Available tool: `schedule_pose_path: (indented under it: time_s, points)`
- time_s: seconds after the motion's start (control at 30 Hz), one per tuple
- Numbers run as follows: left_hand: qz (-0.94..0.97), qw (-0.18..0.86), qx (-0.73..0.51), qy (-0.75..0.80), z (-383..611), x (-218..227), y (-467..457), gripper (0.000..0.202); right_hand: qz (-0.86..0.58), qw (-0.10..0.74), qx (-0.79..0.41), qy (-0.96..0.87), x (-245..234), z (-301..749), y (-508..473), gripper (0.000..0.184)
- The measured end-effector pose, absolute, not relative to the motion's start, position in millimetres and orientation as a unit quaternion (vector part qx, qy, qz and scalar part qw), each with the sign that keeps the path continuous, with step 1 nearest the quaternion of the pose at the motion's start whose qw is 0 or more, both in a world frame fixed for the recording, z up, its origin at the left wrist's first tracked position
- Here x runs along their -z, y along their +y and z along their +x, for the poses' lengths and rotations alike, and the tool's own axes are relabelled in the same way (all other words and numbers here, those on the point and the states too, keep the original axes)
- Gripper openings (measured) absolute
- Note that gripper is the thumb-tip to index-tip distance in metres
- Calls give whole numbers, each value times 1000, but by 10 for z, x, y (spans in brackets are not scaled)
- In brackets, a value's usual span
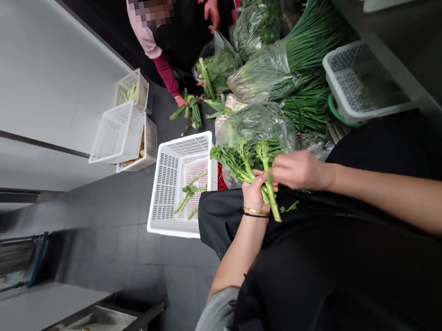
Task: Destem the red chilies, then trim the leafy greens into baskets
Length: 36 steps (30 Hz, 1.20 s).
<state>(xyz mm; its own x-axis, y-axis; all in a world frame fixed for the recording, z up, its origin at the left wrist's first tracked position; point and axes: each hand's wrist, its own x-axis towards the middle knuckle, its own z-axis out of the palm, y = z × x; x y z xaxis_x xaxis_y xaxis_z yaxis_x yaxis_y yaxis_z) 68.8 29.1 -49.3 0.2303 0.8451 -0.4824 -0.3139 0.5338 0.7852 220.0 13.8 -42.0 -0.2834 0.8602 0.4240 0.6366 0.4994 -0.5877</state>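
My L hand [255, 195] gripped a bunch of green stalks [241, 161] above my lap; R hand [300, 170] pinched one stalk shut. Beside them, on the floor, sat a white basket [164, 189].

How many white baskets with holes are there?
5. The front basket by the lap; the tilted basket, lower basket and back basket by the wall; the right basket. Another may peek out bottom left.

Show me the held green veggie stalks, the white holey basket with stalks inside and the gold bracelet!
Green leafy vegetable stalks [274, 210], head view: bare lower stem end.
White slotted plastic basket [164, 189], head view: left wall.
Thin gold bracelet [255, 210], head view: band across wrist.
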Motion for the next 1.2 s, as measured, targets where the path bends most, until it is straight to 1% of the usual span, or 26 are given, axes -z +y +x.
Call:
schedule_pose_path:
  time_s: [0.07,0.17,0.23,0.27,0.3,0.33,0.37,0.43,0.5,0.53,0.6,0.63,0.7,0.83,0.87,0.9,0.93,1.0,1.03,1.07,1.1,1.17,1.2]
  points:
    - [291,709,-422,484,681,513,304,39,-455,362,-180,-793,412,2227,74,36]
    - [343,689,-424,478,694,536,288,41,-569,370,-318,-662,393,2322,173,38]
    - [380,680,-416,470,713,550,270,39,-609,354,-421,-571,387,2360,302,40]
    - [398,671,-416,467,723,558,263,37,-614,344,-452,-548,388,2361,356,42]
    - [413,662,-417,465,731,564,258,36,-618,337,-459,-542,389,2351,395,43]
    - [421,656,-420,465,737,568,254,36,-625,337,-435,-553,391,2333,414,43]
    - [417,656,-423,466,739,569,253,36,-630,342,-385,-581,394,2313,414,43]
    - [378,686,-414,465,732,552,256,39,-608,347,-238,-673,399,2296,370,37]
    - [323,732,-386,458,709,505,274,43,-541,333,-111,-764,400,2337,308,32]
    - [304,751,-370,455,695,472,288,44,-507,322,-76,-796,395,2378,283,31]
    - [287,773,-346,447,665,390,323,46,-471,310,-61,-824,364,2474,251,30]
    - [286,780,-339,442,651,345,340,46,-469,314,-75,-822,333,2512,239,30]
    - [295,799,-316,418,622,253,365,43,-482,344,-142,-793,234,2537,211,30]
    - [346,838,-243,345,464,95,419,39,-505,474,-380,-613,-44,2441,156,39]
    - [363,831,-242,344,375,72,464,38,-503,484,-426,-576,-98,2445,173,41]
    - [382,812,-258,359,256,63,532,38,-513,480,-447,-554,-130,2489,212,42]
    - [402,777,-289,388,109,69,628,37,-548,462,-431,-548,-137,2582,270,42]
    - [441,657,-383,476,-264,135,890,35,-682,377,-304,-548,-64,2922,428,37]
    - [451,578,-430,526,-476,192,1039,33,-763,307,-201,-532,13,3154,517,33]
    - [451,513,-448,577,-695,257,1185,32,-823,208,-127,-513,113,3405,605,30]
    - [441,457,-450,628,-910,323,1314,29,-855,112,-99,-497,226,3653,689,32]
    - [422,364,-431,710,-1278,428,1486,25,-907,-61,-151,-387,458,4048,836,36]
    - [412,332,-421,736,-1406,457,1521,24,-915,-106,-170,-351,554,4156,893,40]
